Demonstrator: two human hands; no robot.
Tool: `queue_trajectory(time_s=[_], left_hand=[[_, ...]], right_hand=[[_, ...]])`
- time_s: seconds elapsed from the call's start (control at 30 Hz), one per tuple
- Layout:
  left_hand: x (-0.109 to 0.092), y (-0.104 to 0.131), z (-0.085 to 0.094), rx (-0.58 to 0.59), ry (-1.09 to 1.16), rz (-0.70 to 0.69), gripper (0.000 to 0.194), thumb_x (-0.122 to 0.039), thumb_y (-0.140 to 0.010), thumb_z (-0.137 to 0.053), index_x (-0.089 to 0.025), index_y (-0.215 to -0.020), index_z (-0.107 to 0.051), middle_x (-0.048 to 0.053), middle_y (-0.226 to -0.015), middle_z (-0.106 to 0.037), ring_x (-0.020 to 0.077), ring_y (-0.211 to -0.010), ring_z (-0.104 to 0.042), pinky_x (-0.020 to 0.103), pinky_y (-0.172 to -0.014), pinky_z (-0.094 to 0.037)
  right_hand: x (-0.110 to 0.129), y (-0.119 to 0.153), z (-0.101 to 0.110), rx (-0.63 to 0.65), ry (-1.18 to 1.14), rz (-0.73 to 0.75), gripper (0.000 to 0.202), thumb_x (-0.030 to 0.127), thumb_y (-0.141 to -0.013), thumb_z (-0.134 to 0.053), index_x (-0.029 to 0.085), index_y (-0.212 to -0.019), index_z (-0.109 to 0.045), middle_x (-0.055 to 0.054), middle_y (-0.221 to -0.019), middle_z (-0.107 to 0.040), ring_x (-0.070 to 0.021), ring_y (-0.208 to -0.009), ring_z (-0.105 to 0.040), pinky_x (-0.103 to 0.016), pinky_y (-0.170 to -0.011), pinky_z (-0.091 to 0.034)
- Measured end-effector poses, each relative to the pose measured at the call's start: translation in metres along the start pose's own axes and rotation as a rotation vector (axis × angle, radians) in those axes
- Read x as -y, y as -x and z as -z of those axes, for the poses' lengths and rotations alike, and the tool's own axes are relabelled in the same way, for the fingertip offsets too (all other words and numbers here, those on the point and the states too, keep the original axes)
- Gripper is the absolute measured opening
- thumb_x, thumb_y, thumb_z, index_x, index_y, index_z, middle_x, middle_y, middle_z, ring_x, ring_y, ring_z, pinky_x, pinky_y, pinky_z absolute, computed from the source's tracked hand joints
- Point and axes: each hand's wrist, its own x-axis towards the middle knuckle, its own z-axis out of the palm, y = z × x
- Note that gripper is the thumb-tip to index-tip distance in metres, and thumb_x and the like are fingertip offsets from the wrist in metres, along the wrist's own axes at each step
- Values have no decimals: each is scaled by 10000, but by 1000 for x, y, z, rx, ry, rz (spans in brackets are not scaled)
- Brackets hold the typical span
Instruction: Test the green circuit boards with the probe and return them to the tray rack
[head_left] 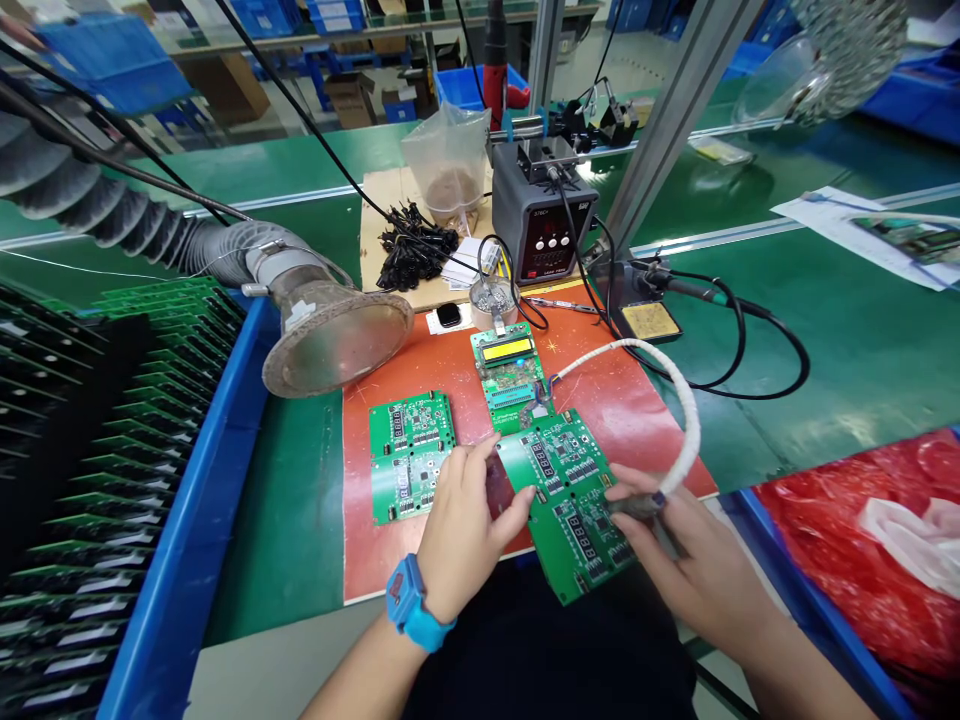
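Note:
A green circuit board (pixel 559 555) with two digit displays is tilted over the front edge of the red mat. My left hand (pixel 465 525), wearing a blue wristband, grips its left edge, thumb on the edge and fingertips by the upper corner. My right hand (pixel 694 560) is closed around a dark probe-like connector (pixel 636 506) on a white-sleeved cable (pixel 686 420). The connector's tip is at the board's right side; contact is partly hidden by my fingers. Behind it lies a small tester board (pixel 510 372) with a lit yellow screen, joined to the cable. Similar boards (pixel 411 425) lie left.
A fume-extraction funnel (pixel 337 340) hangs at left above a blue bin (pixel 180 520) of upright boards. A soldering station (pixel 540 215), iron (pixel 694 288) and sponge (pixel 651 320) stand behind. A bin with red plastic (pixel 847 540) is at right. Black cables (pixel 412 245) lie on cardboard.

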Motion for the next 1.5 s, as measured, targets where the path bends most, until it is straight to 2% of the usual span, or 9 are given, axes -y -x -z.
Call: queue_trajectory(time_s=[0.43,0.63,0.77,0.87,0.93,1.0,1.1,1.2,1.5], left_hand=[[-1,0,-2,29,188,60,484,-291,-865,-609,-196,-1288,-394,26,-954,-445,163,-858,-472,317,-809,-439],[-14,5,-7,27,690,292,410,-279,-884,-562,-240,-1241,-366,-60,-751,-395,95,-631,-436,216,-605,-415],[-17,4,4,-133,867,417,384,-333,-874,-588,-231,-1215,-443,-82,-668,-378,68,-553,-385,167,-520,-372],[0,1,29,-330,798,492,466,-406,-862,-606,-242,-1285,-502,-36,-792,-574,69,-641,-519,170,-605,-451],[19,-2,48,-470,673,509,474,-430,-859,-606,-253,-1296,-548,16,-1054,-663,123,-911,-618,219,-819,-497],[39,-5,63,-552,544,511,472,-438,-860,-603,-264,-1297,-568,26,-1276,-620,196,-1160,-570,308,-1013,-443],[64,-9,72,-556,424,514,486,-440,-869,-586,-267,-1321,-550,31,-1347,-585,248,-1244,-532,415,-1095,-388],[80,-14,68,-513,316,524,479,-416,-883,-565,-220,-1320,-554,62,-1335,-592,260,-1246,-537,435,-1100,-384],[89,-17,56,-438,71,513,412,-362,-890,-531,-166,-1241,-623,87,-1270,-632,263,-1185,-588,412,-1029,-464]], right_hand=[[0,-1,1,-3,-1,-4,276,219,-919,-516,220,-1195,-533,-60,-1052,-689,-145,-966,-668,-207,-839,-562],[0,2,7,-13,-190,-105,329,213,-902,-550,259,-1228,-545,-29,-1021,-688,-132,-888,-673,-216,-812,-578],[4,-13,9,-180,-435,-174,358,206,-909,-547,274,-1259,-524,-14,-997,-681,-97,-763,-662,-168,-680,-580],[4,-35,1,-237,-518,-208,327,212,-902,-561,264,-1225,-544,-13,-987,-680,-93,-743,-655,-180,-675,-577],[1,-48,-7,-200,-539,-230,302,232,-900,-566,258,-1201,-552,-14,-977,-679,-98,-747,-653,-196,-677,-575],[-4,-56,-17,-142,-541,-242,311,263,-904,-561,262,-1215,-539,-22,-992,-673,-117,-796,-652,-221,-685,-569],[-11,-60,-27,-66,-467,-235,328,293,-915,-543,274,-1242,-522,-40,-1050,-656,-157,-920,-638,-286,-767,-551],[-14,-59,-29,-32,-351,-190,308,296,-928,-518,270,-1234,-530,-50,-1071,-643,-181,-981,-616,-344,-854,-514],[-13,-55,-30,-42,-252,-111,377,270,-945,-490,299,-1320,-469,-47,-1068,-621,-182,-987,-607,-358,-888,-494]])
